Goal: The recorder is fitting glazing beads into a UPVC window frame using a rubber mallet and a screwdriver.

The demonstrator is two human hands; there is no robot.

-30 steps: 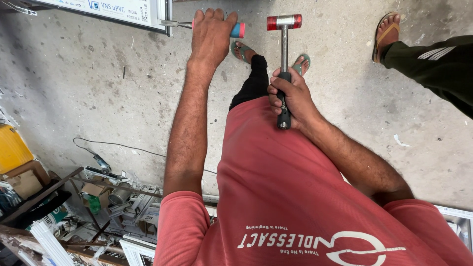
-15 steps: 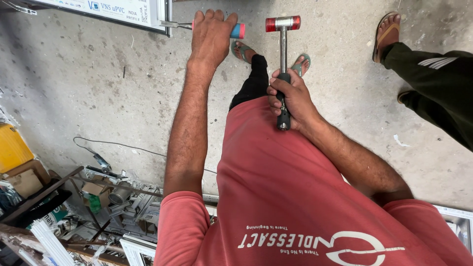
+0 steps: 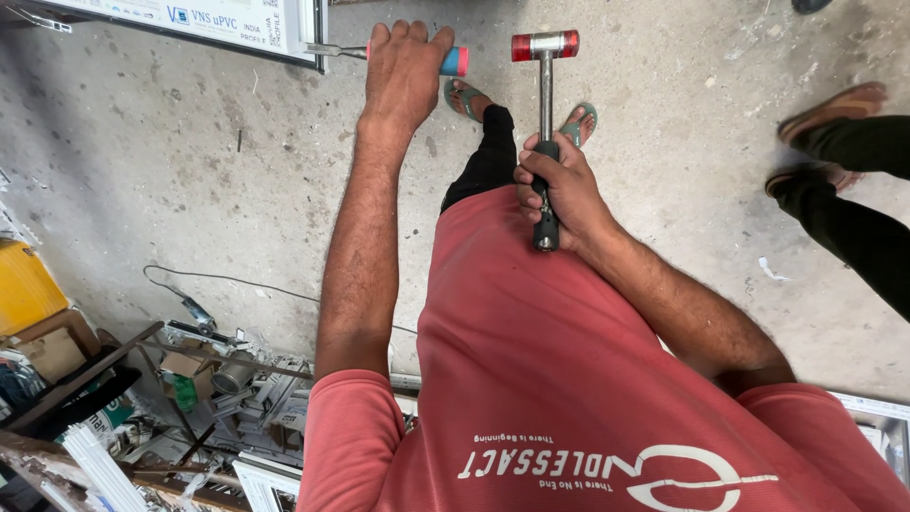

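Lying at the far left edge: a yellow container, with a cluttered rack of boxes, white strips and metal parts near it at lower left. Trailing across the grey concrete floor just beyond the rack, a thin dark cable. Resting at far upper left, a white framed panel with its corner just beside a chisel. Stretched out and far from the body, the left hand, fingers wrapped tight round that chisel's handle, metal blade poking left towards the panel corner, blue and pink butt end showing right of the knuckles. Below the arm, a red shirt filling the near middle, dark trousers and green sandals showing beyond it on the floor. Right of the chisel, the right hand, fist closed round the black grip of a hammer, shaft upright in the view, head with red ends and a metal middle held near the chisel's butt, level with it but not touching. Standing at far right, well apart, another person's legs in dark trousers and brown sandals.
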